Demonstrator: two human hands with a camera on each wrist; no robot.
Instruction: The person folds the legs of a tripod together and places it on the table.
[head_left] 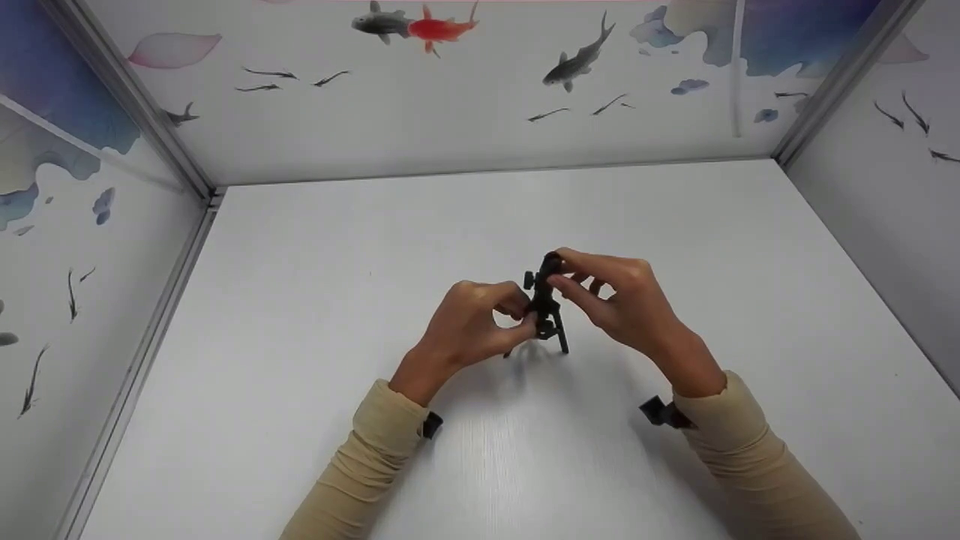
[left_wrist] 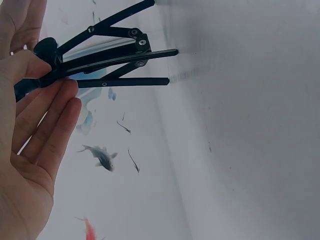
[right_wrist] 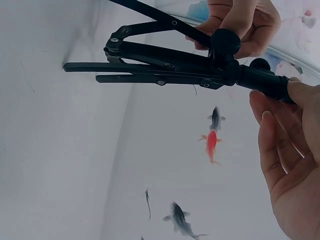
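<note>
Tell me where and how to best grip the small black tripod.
Probably by its slim upper column, pinched from the right, where the right hand holds its end; the column points up, while hinged legs spread below.

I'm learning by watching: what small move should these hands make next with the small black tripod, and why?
Perhaps the left hand should ease the slim, straight black legs a little wider, as they look only partly splayed. It holds the small black tripod near where they join, while the right hand pinches its upper end and could steady it.
</note>
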